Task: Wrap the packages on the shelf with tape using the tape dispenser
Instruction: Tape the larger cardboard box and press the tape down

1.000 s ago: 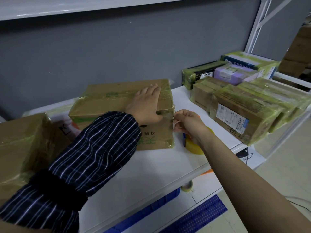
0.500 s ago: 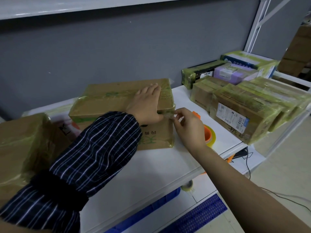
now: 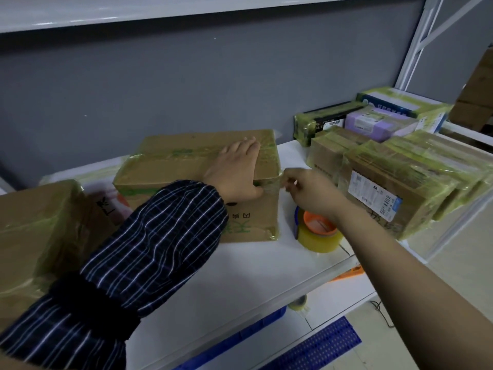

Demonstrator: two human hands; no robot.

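White shelf (image 3: pixel 240 276) in front, with a blue crate (image 3: pixel 240 340) and a blue perforated mat (image 3: pixel 314 348) showing lower down beneath its edge. Nearest on the left, a dark striped sleeve (image 3: pixel 133 249) reaching in across the shelf, and beside it a taped package (image 3: pixel 34 236) under glossy yellowish film, cut off by the left border. Further in, on the right, the tape dispenser (image 3: pixel 318 233): a yellowish roll on an orange core with a blue part at its side, standing on the shelf just beside the front right corner of the cardboard box (image 3: pixel 186 161) and directly below the right wrist. Above it, the right hand (image 3: pixel 306 190), bare-armed, fingers curled and pinching a clear tape strip (image 3: pixel 274 182) drawn off the box's upper right edge. Next, the left hand (image 3: pixel 234 172), lying flat on top of the same box, fingers straight and together, thumb hooked down over the front face at the taped edge, holding nothing. Box itself mid-shelf, green print on its front, tape bands already across its lid. To the right, well apart from it, wrapped packages (image 3: pixel 386 188) stacked close, one with a barcode label, and a purple box (image 3: pixel 373 124) behind them. Farthest back, a grey wall (image 3: pixel 186 76) and an upper shelf (image 3: pixel 133 12).
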